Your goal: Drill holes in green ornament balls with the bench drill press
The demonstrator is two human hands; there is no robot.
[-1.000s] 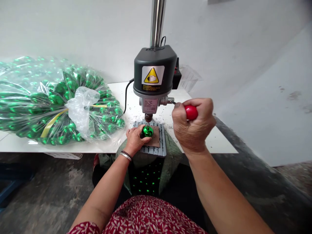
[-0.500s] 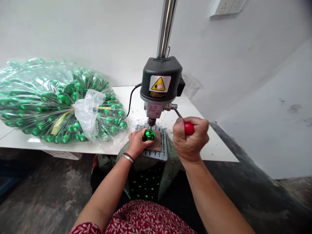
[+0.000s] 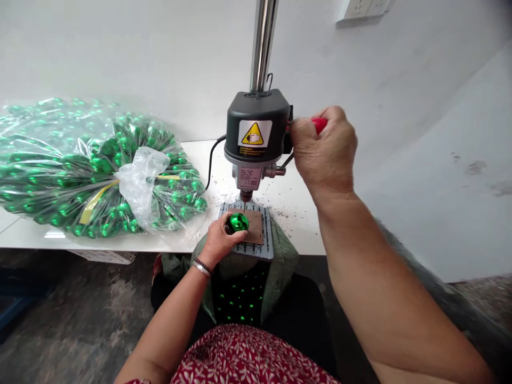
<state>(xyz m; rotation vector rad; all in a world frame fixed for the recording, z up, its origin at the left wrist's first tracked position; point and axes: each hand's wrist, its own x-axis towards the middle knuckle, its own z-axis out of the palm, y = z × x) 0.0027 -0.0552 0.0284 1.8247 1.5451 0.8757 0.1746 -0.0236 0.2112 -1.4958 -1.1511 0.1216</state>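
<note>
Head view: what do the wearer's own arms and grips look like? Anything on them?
Left grip and right grip are both bare, no gloves. At the left wrist: a dark beaded band and a silver-coloured band. Nothing worn shows at the right wrist. Forearms uncovered; only a sliver of red left sleeve shows. Top is dark red with pale leaf print.

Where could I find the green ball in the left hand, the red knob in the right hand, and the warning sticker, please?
Green ball [image 3: 239, 222]: head view, on its shiny upper side.
Red knob [image 3: 320, 125]: head view, on its uncovered part.
Warning sticker [image 3: 254, 134]: head view, on its yellow triangle.
</note>
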